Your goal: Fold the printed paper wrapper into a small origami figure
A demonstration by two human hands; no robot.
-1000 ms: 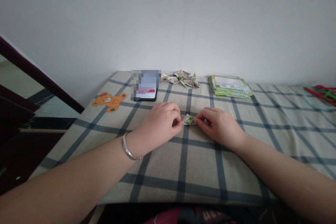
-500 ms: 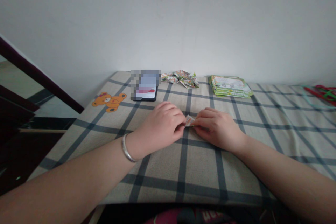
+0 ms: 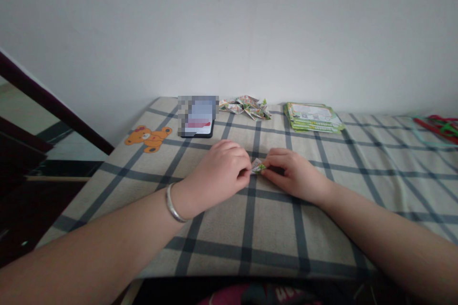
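Note:
A small folded piece of printed paper (image 3: 257, 167), white and green, is pinched between my two hands just above or on the checked cloth. My left hand (image 3: 225, 167), with a silver bangle at the wrist, grips its left end between thumb and fingers. The right end is held by my right hand (image 3: 289, 171), thumb and fingertips pressed together on it. Fingers hide both ends of the paper. Farther back lie several folded paper pieces (image 3: 246, 106) with similar print, and a stack of green printed sheets (image 3: 313, 117) stands to their right.
A phone (image 3: 198, 121) with a blurred screen lies at the back left. Beside it is an orange bear picture (image 3: 148, 138) on the checked tablecloth (image 3: 279, 238). Red and green items (image 3: 442, 127) lie at the far right. A white wall (image 3: 229, 33) rises behind the table.
The folded paper has turned between my fingers and now shows a green part. My right hand's thumb and fingers are arched wider apart behind the pinch. Both hands stay in nearly the same place.

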